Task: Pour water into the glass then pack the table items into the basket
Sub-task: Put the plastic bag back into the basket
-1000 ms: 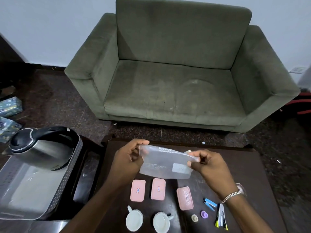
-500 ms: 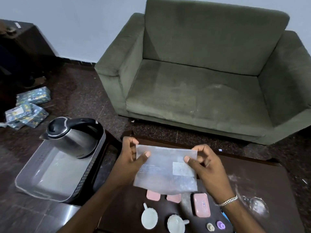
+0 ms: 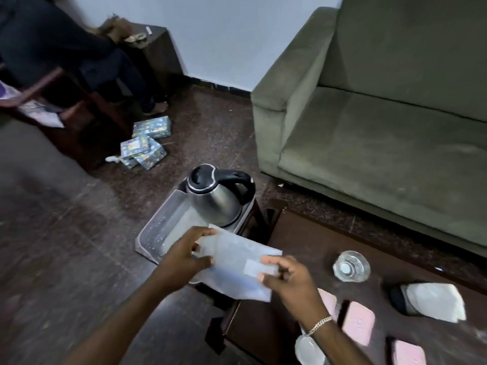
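Both hands hold a flat translucent plastic pouch point(image 3: 237, 267) over the gap between the dark table point(image 3: 303, 248) and the grey basket point(image 3: 155, 230). My left hand point(image 3: 184, 256) pinches its left edge; my right hand point(image 3: 284, 277), with a bracelet, grips its right edge. A steel kettle point(image 3: 213, 198) with a black lid stands inside the basket at its far end. On the table a clear glass point(image 3: 351, 266) stands upright. Pink cases point(image 3: 358, 325) lie near my right wrist, and a white cup point(image 3: 308, 351) shows at the bottom edge.
A green sofa point(image 3: 382, 122) fills the right side behind the table. A folded white bag on a black item point(image 3: 432, 301) lies on the table's right. Patterned boxes point(image 3: 145, 146) lie on the floor. Another person's legs and a chair point(image 3: 66, 83) are at far left.
The view has swung left and the pouch has travelled left with both hands, from above the table items toward the basket with the kettle. The glass has come into full sight.
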### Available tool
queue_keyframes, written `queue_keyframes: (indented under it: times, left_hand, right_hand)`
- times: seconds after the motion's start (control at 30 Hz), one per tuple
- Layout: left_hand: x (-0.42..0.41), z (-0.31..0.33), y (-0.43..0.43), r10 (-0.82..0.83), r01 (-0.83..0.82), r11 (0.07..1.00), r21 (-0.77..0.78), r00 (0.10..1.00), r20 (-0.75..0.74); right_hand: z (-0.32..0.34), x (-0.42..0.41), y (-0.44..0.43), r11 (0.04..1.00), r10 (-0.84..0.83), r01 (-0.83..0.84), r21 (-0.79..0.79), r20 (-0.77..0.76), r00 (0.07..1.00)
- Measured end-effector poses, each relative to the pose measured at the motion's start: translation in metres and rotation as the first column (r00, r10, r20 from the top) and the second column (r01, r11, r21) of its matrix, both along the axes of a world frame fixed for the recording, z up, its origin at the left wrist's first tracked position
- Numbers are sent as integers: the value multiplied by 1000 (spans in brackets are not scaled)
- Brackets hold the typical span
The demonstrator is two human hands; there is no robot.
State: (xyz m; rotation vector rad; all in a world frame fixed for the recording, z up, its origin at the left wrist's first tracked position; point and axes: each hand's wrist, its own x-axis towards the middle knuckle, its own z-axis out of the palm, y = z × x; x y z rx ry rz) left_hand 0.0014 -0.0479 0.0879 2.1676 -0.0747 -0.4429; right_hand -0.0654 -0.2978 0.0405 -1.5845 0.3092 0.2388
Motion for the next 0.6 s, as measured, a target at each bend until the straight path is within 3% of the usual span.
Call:
queue_keyframes:
  times: [0.1, 0.27, 0.47, 0.6]
  left_hand:
    - [22, -11, 47, -75, 72, 983, 167, 997, 10]
    - [55, -38, 99, -54, 49, 943, 328, 999, 7]
    - [75, -83, 124, -57, 71, 847, 526, 997, -42]
    - [72, -111, 120, -152, 202, 760, 617, 979, -133]
  right_hand:
    - [-11, 19, 50, 991, 118, -120, -52, -44, 992]
    - [-24, 61, 120, 917, 228, -235, -323, -58, 972]
    - [-40, 90, 174, 646, 416, -433, -628, -186, 890]
    - [-56, 88, 189, 423, 499, -504, -753, -271, 823]
